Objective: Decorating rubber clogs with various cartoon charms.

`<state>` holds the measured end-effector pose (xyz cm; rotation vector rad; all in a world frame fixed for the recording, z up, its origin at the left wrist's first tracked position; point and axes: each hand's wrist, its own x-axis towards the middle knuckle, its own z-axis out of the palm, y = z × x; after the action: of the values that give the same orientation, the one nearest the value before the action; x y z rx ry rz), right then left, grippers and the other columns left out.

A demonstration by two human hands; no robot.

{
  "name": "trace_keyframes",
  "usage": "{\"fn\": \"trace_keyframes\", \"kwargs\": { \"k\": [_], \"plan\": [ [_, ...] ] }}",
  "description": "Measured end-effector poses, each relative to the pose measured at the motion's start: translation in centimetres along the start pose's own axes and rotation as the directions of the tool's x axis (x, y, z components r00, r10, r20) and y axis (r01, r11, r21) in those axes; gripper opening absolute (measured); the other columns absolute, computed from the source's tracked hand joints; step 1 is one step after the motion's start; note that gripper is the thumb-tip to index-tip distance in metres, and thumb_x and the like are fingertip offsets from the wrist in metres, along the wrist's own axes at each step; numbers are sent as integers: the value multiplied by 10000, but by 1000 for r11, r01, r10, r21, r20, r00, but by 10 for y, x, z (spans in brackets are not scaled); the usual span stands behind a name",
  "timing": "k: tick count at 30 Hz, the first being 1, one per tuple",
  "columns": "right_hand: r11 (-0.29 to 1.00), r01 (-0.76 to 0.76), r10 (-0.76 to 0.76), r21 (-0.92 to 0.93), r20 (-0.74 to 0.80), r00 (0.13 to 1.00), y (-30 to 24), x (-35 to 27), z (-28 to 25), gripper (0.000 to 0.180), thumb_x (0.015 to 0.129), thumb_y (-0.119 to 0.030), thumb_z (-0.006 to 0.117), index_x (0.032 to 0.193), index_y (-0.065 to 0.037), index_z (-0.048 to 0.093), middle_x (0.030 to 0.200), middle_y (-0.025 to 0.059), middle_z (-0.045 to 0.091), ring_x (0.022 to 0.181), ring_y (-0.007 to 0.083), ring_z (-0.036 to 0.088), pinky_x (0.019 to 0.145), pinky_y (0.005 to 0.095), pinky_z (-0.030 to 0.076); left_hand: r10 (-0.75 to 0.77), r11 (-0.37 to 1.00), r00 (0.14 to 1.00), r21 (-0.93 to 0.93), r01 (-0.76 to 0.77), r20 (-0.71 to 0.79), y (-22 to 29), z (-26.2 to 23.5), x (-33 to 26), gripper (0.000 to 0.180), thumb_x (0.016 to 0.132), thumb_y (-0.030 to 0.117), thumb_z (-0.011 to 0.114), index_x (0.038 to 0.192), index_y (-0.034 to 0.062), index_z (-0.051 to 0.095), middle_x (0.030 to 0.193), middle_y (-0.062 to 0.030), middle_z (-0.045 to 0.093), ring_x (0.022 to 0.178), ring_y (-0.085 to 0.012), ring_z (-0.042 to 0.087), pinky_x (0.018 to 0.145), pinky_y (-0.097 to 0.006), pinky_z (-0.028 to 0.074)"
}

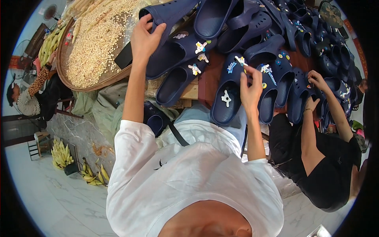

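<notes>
My left hand grips the end of a navy clog at the upper left of the heap, fingers over its edge and thumb along its side. In front of me lies another navy clog with a blue letter-shaped charm on its toe. Over that toe my right hand pinches a small white shoe charm; whether the charm is fixed in a hole cannot be told. A loose-looking white charm rests inside the same clog. Decorated clogs lie to its left.
A round woven tray of corn kernels stands at the left. Many more navy clogs cover the table. On my right a person in black works on clogs; another person sits far left. Corn cobs stand on the floor.
</notes>
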<state>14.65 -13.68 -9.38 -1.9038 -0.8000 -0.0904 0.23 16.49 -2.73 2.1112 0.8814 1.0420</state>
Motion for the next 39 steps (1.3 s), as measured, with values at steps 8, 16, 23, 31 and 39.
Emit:
{"fn": "trace_keyframes", "kwargs": {
  "k": [8,16,23,31,39],
  "plan": [
    [995,-45,45,-83,-7,999,25,-66,-3,303,834,-33,649,1131,-39,587,1068,126,542,796,203,513,641,294,425,-56,905,984,-407,121,167,31,-107,-38,465,840,93,697,1248,-56,531,978,-112,702,811,-97,657,707,-211,522],
    [985,13,-9,-170,21,1000,31,-80,1,413,858,-74,647,1245,-5,521,1169,141,511,1010,240,533,827,311,442,-368,812,907,-404,421,206,-2,-269,-162,547,798,25,692,1294,-70,482,1107,-99,662,965,-113,627,866,-226,477],
    [986,77,-70,-150,55,996,29,-84,11,467,865,-81,645,1279,28,460,1241,189,443,1125,297,496,984,365,410,-703,572,684,-416,707,196,-93,-316,-306,496,770,-7,704,1233,-41,529,1114,-116,669,968,-134,641,874,-245,487],
    [981,-1,21,-193,99,995,26,-85,4,476,862,-82,648,1292,2,464,1230,176,449,1095,290,516,940,355,421,-828,547,548,-44,836,118,-214,-206,-369,467,740,63,767,1147,-43,564,859,-60,682,728,-121,629,669,-248,507],
    [979,23,-6,-201,87,996,27,-84,1,474,848,-52,639,1295,-25,485,1193,159,485,1005,263,512,811,332,436,-762,517,648,606,604,5,-304,-86,-407,318,762,159,664,1067,95,604,955,-136,689,940,-354,645,813,-433,507]
  ]
}}
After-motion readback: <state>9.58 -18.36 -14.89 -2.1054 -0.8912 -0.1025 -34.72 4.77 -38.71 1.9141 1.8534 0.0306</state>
